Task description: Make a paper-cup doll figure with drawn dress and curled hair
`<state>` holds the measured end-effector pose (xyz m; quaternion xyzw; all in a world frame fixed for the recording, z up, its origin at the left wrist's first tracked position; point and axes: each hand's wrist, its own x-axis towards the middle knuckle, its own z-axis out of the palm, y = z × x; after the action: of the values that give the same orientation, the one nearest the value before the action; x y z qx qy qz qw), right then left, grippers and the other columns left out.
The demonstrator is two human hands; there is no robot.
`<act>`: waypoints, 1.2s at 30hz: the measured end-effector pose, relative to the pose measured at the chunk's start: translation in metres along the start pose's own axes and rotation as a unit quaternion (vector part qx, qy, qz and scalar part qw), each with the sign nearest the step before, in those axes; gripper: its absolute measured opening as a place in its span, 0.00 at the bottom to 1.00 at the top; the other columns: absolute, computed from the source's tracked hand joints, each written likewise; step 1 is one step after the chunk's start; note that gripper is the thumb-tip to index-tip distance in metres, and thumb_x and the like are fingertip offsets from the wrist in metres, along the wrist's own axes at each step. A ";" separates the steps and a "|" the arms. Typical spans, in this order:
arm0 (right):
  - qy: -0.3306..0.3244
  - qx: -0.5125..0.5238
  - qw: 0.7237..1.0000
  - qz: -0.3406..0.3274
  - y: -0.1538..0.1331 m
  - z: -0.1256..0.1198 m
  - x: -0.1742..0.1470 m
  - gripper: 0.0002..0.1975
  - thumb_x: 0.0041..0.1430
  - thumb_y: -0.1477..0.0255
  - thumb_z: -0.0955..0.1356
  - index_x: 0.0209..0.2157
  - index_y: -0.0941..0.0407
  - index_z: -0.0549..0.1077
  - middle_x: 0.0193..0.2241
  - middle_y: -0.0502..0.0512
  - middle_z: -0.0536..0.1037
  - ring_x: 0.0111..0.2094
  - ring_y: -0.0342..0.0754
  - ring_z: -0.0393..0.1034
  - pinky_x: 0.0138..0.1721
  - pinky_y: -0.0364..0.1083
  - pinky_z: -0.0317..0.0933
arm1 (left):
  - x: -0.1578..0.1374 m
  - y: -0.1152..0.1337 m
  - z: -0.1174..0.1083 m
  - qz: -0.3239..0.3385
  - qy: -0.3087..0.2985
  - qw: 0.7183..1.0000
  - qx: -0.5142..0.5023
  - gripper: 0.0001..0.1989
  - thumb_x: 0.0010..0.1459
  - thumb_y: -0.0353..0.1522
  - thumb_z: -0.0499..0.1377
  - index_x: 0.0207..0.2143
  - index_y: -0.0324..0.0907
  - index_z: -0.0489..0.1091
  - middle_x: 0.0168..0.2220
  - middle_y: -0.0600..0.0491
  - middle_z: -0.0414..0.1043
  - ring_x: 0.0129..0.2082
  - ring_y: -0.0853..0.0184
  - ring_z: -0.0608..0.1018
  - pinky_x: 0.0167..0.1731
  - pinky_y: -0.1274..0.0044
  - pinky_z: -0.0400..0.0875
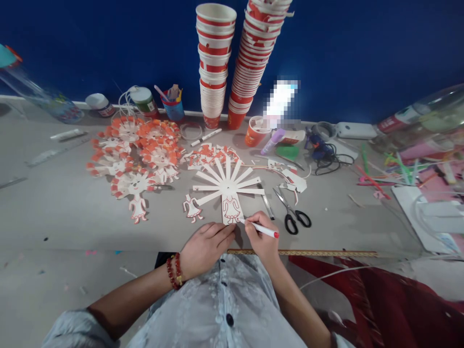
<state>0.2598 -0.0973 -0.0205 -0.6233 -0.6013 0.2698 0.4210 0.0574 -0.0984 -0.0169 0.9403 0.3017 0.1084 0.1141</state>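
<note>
A white paper cutout (227, 188) lies flat on the grey table, its strips fanned out and a dress figure with feet drawn on its lower tab. My right hand (261, 236) is closed around a white marker (262, 228) with a red end, its tip at the lower right of the drawing. Fingers extended, my left hand (209, 242) rests flat, its fingertips at the tab's bottom edge. Left of the tab lies a small cut-out dress figure (192, 208). Scissors (292, 212) with black handles and a pen (267, 202) lie to the right.
Finished-looking orange and white paper figures (139, 150) are heaped at the left, beside paper scraps (210, 157). Two tall stacks of paper cups (213, 63) stand against the blue wall. Dark cables (322, 154), plastic bottles (416, 116) and coloured craft pieces (431, 169) lie at the right.
</note>
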 end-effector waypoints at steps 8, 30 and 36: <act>-0.002 -0.004 1.000 0.000 -0.002 0.000 0.001 0.06 0.59 0.72 0.66 0.27 0.55 0.67 0.19 0.44 0.65 0.19 0.40 0.57 0.23 0.40 0.53 | 0.000 0.000 0.002 -0.002 0.005 1.000 0.007 0.17 0.65 0.28 0.52 0.56 0.40 0.65 0.61 0.47 0.63 0.53 0.61 0.68 0.54 0.68 0.64; 0.115 0.189 0.971 0.093 -0.003 -0.003 -0.003 0.06 0.59 0.70 0.66 0.29 0.55 0.68 0.20 0.47 0.72 0.21 0.43 0.64 0.23 0.42 0.55 | -0.005 0.000 0.004 -0.004 0.052 0.997 -0.056 0.14 0.65 0.26 0.50 0.50 0.42 0.69 0.56 0.49 0.69 0.54 0.63 0.68 0.54 0.69 0.66; 0.120 0.228 0.963 0.080 0.000 -0.003 -0.005 0.07 0.59 0.70 0.66 0.27 0.55 0.68 0.17 0.45 0.69 0.18 0.41 0.61 0.21 0.41 0.53 | -0.013 -0.003 0.004 -0.045 0.135 0.979 -0.146 0.18 0.64 0.25 0.44 0.52 0.39 0.67 0.42 0.46 0.75 0.40 0.65 0.76 0.42 0.74 0.72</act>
<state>0.2619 -0.1025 -0.0200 -0.5846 -0.4174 0.3558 0.5979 0.0466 -0.1048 -0.0237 0.8759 0.3369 0.2718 0.2130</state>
